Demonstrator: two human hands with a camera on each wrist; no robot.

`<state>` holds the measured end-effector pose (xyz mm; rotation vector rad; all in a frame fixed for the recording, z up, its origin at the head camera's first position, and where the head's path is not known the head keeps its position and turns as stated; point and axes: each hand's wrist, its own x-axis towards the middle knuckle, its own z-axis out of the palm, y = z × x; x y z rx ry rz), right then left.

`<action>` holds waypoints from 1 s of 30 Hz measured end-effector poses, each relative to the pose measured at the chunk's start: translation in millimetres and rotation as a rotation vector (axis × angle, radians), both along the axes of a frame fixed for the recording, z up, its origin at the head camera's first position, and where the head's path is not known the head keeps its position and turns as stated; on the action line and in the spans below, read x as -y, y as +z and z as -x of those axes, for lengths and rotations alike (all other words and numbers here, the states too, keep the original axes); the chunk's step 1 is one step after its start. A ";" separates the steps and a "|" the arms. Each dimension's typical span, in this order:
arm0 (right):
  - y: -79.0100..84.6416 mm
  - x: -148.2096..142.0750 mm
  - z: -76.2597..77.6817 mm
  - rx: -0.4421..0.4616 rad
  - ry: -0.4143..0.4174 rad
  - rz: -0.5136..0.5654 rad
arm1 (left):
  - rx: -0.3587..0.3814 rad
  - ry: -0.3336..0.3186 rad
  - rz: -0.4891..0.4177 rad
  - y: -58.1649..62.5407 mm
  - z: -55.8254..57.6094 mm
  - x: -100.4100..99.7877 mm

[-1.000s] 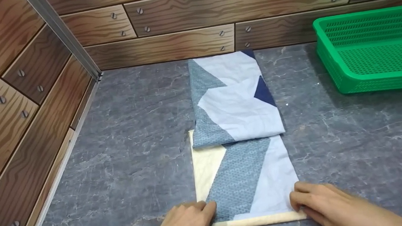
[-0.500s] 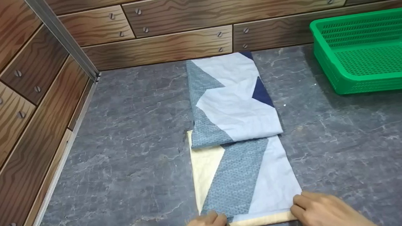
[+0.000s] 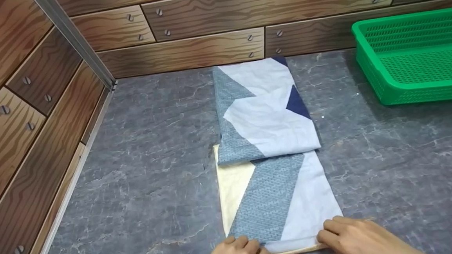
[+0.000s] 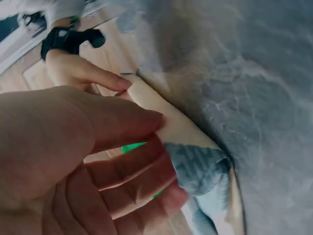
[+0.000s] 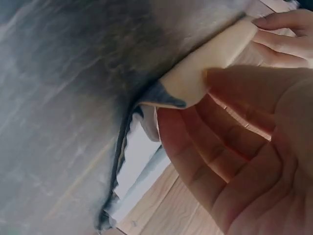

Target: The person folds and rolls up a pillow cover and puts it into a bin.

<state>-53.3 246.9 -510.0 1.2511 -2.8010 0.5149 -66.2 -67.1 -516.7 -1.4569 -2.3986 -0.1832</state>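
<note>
A long folded cloth (image 3: 268, 203), patterned in white, grey-blue, navy and pale yellow, lies lengthwise on the dark marbled surface. Its far half is doubled over into a thicker stack, while the near part is a flatter layer. At the near end the hem is turned up into a narrow roll. My left hand (image 3: 239, 253) pinches the left corner of that roll, and my right hand (image 3: 358, 236) pinches the right corner. In the right wrist view, thumb and fingers hold the pale yellow hem (image 5: 210, 58). The underside of the roll is hidden in the head view.
A green plastic basket (image 3: 388, 93) with perforated sides stands at the back right, apart from the cloth. Wood-patterned panels (image 3: 206, 53) rise along the back and the left, meeting at a grey metal corner strip (image 3: 75, 42).
My left hand has shifted right along the hem, and the right hand has moved slightly inward. The near edge has turned over further, so less of the pale yellow band shows.
</note>
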 end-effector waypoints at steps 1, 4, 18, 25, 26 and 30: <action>0.7 -0.6 0.4 0.038 -0.013 0.014 | 0.044 0.005 -0.001 1.6 0.6 0.4; 2.1 -1.2 3.2 0.146 -0.037 0.070 | 0.170 0.031 0.003 5.7 3.4 0.0; 1.2 5.6 13.3 -0.190 0.057 -0.013 | -0.158 0.016 0.030 0.3 9.8 -7.8; -6.6 13.0 6.9 -0.397 0.084 -0.038 | -0.224 0.047 0.060 -6.4 0.9 -16.5; -6.9 13.8 6.4 -0.384 0.080 -0.044 | -0.213 0.055 0.073 -6.2 0.4 -16.6; -7.5 17.6 7.5 -0.342 0.064 -0.053 | -0.119 0.072 0.107 -2.5 0.6 -15.7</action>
